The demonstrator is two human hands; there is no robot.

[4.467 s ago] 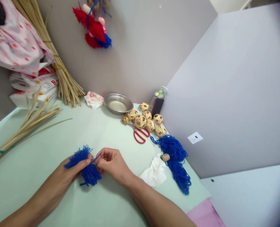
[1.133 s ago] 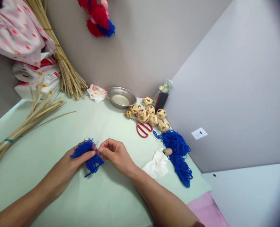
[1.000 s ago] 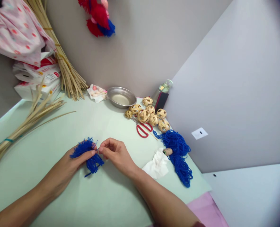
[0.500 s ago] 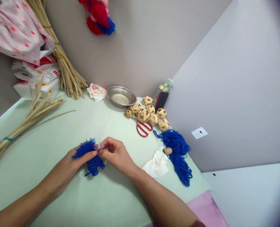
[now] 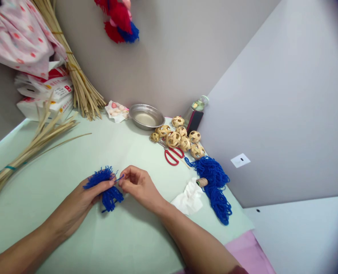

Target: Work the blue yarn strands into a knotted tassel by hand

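Observation:
A blue yarn tassel (image 5: 112, 198) with frayed ends is pinched in my left hand (image 5: 96, 190), thumb across its middle. Some strands fan out above the thumb and the rest hang below it. My right hand (image 5: 136, 186) is closed just to the right, thumb and forefinger pinching a short blue yarn strand (image 5: 119, 178) that runs toward the tassel. Both hands are above the pale green tabletop (image 5: 80, 243). Where the strand joins the tassel is too small to make out.
Red-handled scissors (image 5: 171, 156) lie by several woven balls (image 5: 173, 139). A blue yarn skein (image 5: 214, 182), a thread spool (image 5: 202, 182) and crumpled tissue (image 5: 188, 198) are at right. Behind stand a metal bowl (image 5: 146, 125) and a bottle (image 5: 199, 103). Bamboo-like strips (image 5: 29, 152) lie left.
My left hand has shifted slightly left with the tassel, widening the gap between the hands. The right hand stays almost in place, still pinching the strand.

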